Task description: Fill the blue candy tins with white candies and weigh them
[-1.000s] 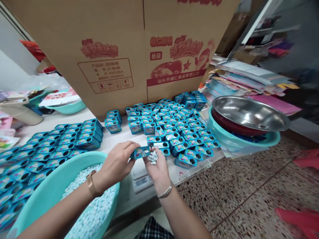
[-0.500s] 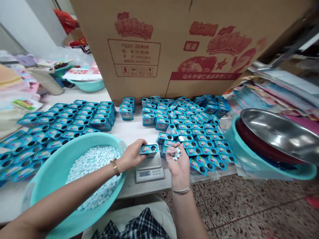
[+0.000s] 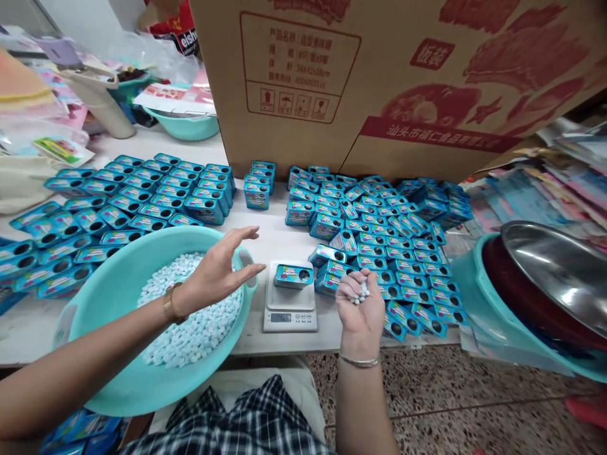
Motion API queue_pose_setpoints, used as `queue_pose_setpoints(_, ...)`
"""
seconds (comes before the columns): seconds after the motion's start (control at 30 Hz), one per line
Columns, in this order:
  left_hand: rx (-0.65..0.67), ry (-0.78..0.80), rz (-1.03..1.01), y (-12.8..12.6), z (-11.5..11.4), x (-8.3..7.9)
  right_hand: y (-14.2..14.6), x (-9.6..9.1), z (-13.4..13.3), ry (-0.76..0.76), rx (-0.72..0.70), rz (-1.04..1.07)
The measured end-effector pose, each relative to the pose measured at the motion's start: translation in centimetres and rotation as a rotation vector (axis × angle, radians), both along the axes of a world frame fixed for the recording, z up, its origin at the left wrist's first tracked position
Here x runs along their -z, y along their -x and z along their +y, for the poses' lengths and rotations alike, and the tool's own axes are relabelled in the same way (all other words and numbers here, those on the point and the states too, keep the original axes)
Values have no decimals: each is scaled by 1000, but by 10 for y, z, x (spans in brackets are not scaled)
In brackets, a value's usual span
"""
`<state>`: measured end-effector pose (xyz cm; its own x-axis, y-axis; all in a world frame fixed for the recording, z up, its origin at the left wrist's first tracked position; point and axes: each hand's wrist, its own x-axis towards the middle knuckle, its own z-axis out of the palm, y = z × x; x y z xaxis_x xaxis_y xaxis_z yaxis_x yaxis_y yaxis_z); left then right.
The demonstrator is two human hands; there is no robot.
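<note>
Turquoise plastic curves beneath the left hand (image 3: 213, 268): a wide tub (image 3: 107, 316) with pale pellets (image 3: 190, 328) heaped in it. That hand hangs above the tub's far right part, fingers and thumb spread well apart, a gold-coloured watch (image 3: 169, 302) on its wrist. Just beyond its thumb tip, to the right, a small blue box (image 3: 294, 276) rests on the pan of a white scale (image 3: 290, 320), its printed side and dark round hole facing up; I can't make out the figures on the scale's display. To the right of the box is the right hand (image 3: 360, 309), palm up and cupped, its fingers curled in around a small heap of pellets, a silver bracelet (image 3: 359, 361) below. Past those fingertips, and to their right, more blue boxes (image 3: 372, 246) stand crowded together, and a steel bowl (image 3: 559, 272) sits farther right of that hand, over a turquoise basin (image 3: 474, 278). Beyond and left of the left hand, other blue boxes (image 3: 137, 189) fill the white table (image 3: 270, 234). A big printed carton (image 3: 303, 142) rises beyond both hands.
</note>
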<state>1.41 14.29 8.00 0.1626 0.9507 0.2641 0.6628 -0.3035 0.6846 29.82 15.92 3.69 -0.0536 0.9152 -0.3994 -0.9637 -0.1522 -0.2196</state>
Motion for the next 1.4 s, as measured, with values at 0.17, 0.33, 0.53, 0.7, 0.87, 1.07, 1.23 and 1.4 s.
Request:
queue_pose_setpoints(0.17,12,54,22,8,-3,5,4,-4,3,-82,-42,-68)
queue_pose_setpoints(0.33,49,97,24,3,-3,8,12,-11,8,-121,-53,-138)
queue_pose_setpoints(0.53,182,65,68,-14,-2,7,23,-19,17,-125,-56,-237)
queue_pose_setpoints(0.7,247,62,212,-35,5,11,44,-25,21,-153,14,-419)
queue_pose_setpoints(0.87,269,95,292,-57,17,26,72,-25,27,-219,92,-640)
queue_pose_setpoints(1.07,277,114,288,-75,26,39,87,-16,30,-209,138,-709)
queue_pose_setpoints(1.23,258,142,215,-76,26,42,87,-16,29,-194,148,-692)
queue_pose_setpoints(1.4,257,150,209,-76,25,43,86,-15,29,-163,165,-644)
